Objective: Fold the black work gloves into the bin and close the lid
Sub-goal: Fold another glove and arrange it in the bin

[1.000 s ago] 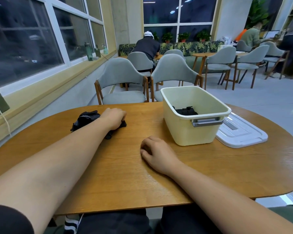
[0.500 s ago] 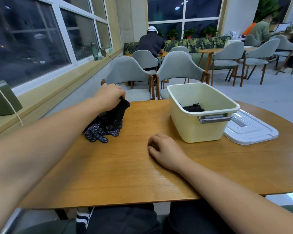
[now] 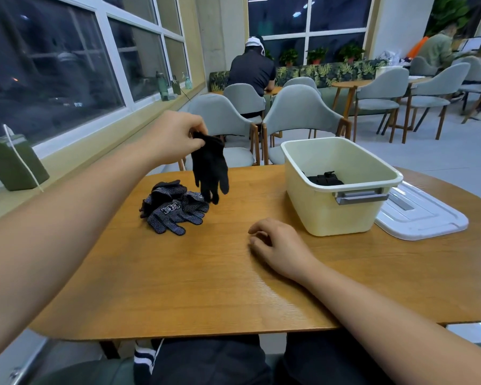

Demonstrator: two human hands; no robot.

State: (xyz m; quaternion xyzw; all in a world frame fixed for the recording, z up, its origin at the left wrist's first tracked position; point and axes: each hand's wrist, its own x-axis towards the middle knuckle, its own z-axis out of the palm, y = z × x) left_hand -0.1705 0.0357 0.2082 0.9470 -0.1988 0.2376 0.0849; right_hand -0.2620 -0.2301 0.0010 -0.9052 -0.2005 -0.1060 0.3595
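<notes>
Head: wooden table (image 3: pixel 206 273), bin (image 3: pixel 336 218), grey chairs (image 3: pixel 297 115)

On the rounded wooden table (image 3: pixel 206 287) a heap of black dotted gloves (image 3: pixel 175 209) is laid at the left; a cream bin (image 3: pixel 336 215) is stood at the right, with a white lid (image 3: pixel 422 218) laid flat just beside it. A right hand (image 3: pixel 283 248) is rested near the bin.

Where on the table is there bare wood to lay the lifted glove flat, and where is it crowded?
Widest: the near table strip, before the glove pile and right hand. Smaller: between pile and bin, under the glove the left hand pinches. Crowded: the right end, where the lid lies beside the bin.
</notes>
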